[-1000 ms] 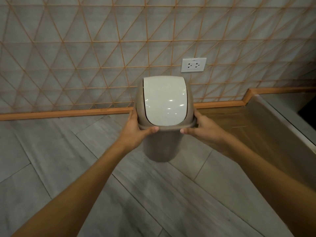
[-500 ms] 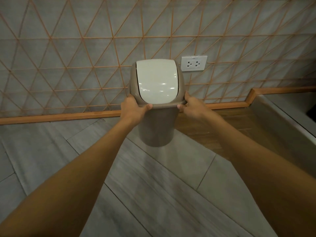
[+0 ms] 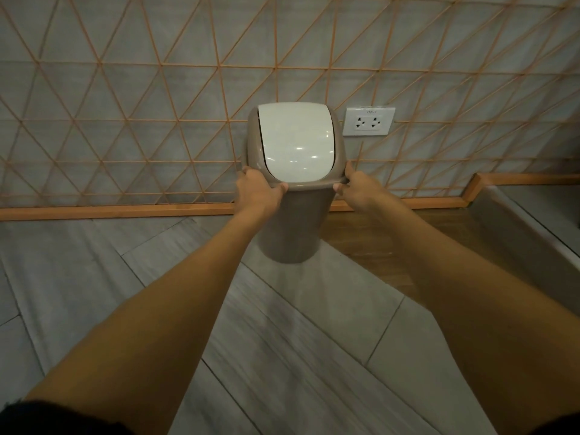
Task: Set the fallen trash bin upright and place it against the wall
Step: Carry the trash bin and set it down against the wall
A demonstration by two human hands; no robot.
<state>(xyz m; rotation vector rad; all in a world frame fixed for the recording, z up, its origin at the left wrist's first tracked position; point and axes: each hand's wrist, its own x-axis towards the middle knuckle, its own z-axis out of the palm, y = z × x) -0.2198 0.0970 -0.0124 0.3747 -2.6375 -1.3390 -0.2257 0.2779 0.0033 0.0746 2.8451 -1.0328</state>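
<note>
Grip: both hands clamped on the bin [image 3: 290, 227] at its rim, one per side.
L hand [image 3: 255, 191]: on left side of rim, thumb hooked over the near edge, fingers wrapped round the far side, out of sight.
R hand [image 3: 357, 189]: on right side of rim, thumb tip on the near edge, index finger up along the lid collar.
Bin: upright, grey-brown body tapering down to the base, w/ domed top. Sits center of view, far side of the floor, close in front of the wall [image 3: 125, 89]. Can't tell if the base touches the floor or if the back touches the wall.
Lid [image 3: 296, 141]: white swing flap, shut, glossy w/ light spots on it.
Wall: grey panels w/ orange lines making triangles.
Skirting [image 3: 110, 211]: orange-wood strip along wall foot, runs left-right behind the bin, steps up at far right.
Outlet [image 3: 368, 121]: white double socket on wall, just right of the bin top.
Floor [image 3: 282, 340]: grey streaked tiles near and left; brown wood patch [image 3: 376, 243] to the right of the bin base.
Ledge [image 3: 518, 230]: grey raised edge at right, runs near-to-far toward the wall.
Arms: both bare, stretched out from near edge to the bin; dark sleeve [image 3: 47, 419] at near left corner.
</note>
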